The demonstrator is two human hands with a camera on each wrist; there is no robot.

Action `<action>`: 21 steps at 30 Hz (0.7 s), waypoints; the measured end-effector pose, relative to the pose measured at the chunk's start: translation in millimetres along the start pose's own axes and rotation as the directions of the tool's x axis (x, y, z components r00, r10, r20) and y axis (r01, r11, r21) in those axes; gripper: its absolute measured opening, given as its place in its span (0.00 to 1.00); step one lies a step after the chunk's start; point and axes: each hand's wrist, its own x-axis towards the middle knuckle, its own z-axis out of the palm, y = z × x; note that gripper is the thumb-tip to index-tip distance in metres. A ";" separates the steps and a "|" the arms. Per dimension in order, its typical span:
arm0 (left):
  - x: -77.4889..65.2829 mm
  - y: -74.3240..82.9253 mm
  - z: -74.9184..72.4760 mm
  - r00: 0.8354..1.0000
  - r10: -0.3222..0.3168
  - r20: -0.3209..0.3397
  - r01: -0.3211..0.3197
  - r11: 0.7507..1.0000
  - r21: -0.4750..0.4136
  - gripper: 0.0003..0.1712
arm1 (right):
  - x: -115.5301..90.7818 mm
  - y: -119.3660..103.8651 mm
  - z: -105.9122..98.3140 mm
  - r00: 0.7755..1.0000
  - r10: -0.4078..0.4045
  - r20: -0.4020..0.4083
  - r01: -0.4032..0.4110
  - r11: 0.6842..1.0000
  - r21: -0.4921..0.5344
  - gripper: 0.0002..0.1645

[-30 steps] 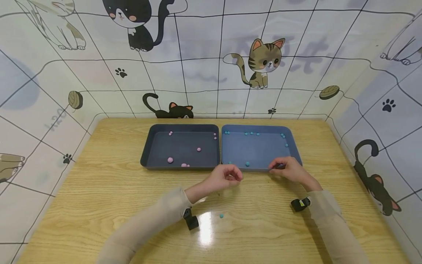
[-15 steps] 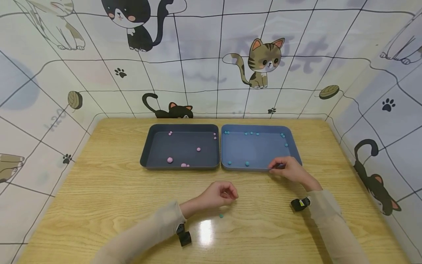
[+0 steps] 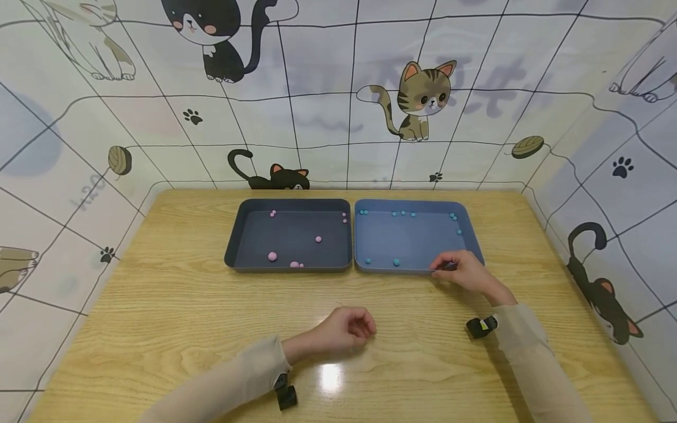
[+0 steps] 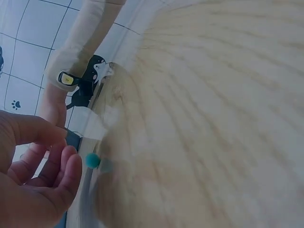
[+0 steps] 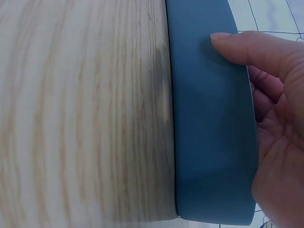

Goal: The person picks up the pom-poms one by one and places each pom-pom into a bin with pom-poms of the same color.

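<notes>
My left hand (image 3: 338, 332) is over the table in front of the trays, its fingers loosely curved and nothing between them. A small teal ball (image 4: 92, 160) lies on the wood just beyond its fingertips in the left wrist view; in the head view the hand hides it. My right hand (image 3: 465, 271) grips the front wall of the blue tray (image 3: 407, 238) near its right corner. In the right wrist view the thumb (image 5: 237, 46) presses the wall's outer face while the fingers curl over inside. Several teal balls (image 3: 396, 262) sit in that tray.
Left of the blue tray, right beside it, stands a dark grey tray (image 3: 296, 232) with several pink balls (image 3: 272, 257). Both are on a wooden table (image 3: 185, 329), near its back edge. A wall with printed cats (image 3: 418, 111) rises behind.
My left hand has come away from the trays' front edge, moving down toward the near side of the table and over the loose teal ball. The right hand has stayed on the tray wall.
</notes>
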 end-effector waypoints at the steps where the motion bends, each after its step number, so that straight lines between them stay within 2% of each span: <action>1: -1.2 -0.5 0.5 1.000 -0.001 -0.002 0.001 1.000 0.013 0.14 | 0.0 -3.1 0.0 1.000 0.002 0.000 -0.002 1.000 -0.006 0.05; 5: -5.8 -2.3 1.5 1.000 -0.003 -0.009 0.004 0.997 0.074 0.16 | -0.5 -22.5 -2.7 1.000 0.005 0.008 -0.005 1.000 -0.017 0.04; 9: -8.2 -4.0 1.2 1.000 0.024 -0.004 -0.024 0.989 0.147 0.17 | -1.4 -38.8 -5.7 1.000 0.006 0.017 -0.006 1.000 -0.026 0.03; 14: -9.9 -4.9 1.6 0.997 0.081 0.010 -0.081 0.970 0.228 0.20 | -2.3 -43.9 -6.8 1.000 -0.005 0.018 0.005 1.000 -0.023 0.04; 21: -10.1 -6.5 4.8 0.988 0.152 0.042 -0.157 0.922 0.354 0.22 | -2.5 -41.1 -6.0 1.000 -0.006 0.020 0.006 1.000 -0.014 0.04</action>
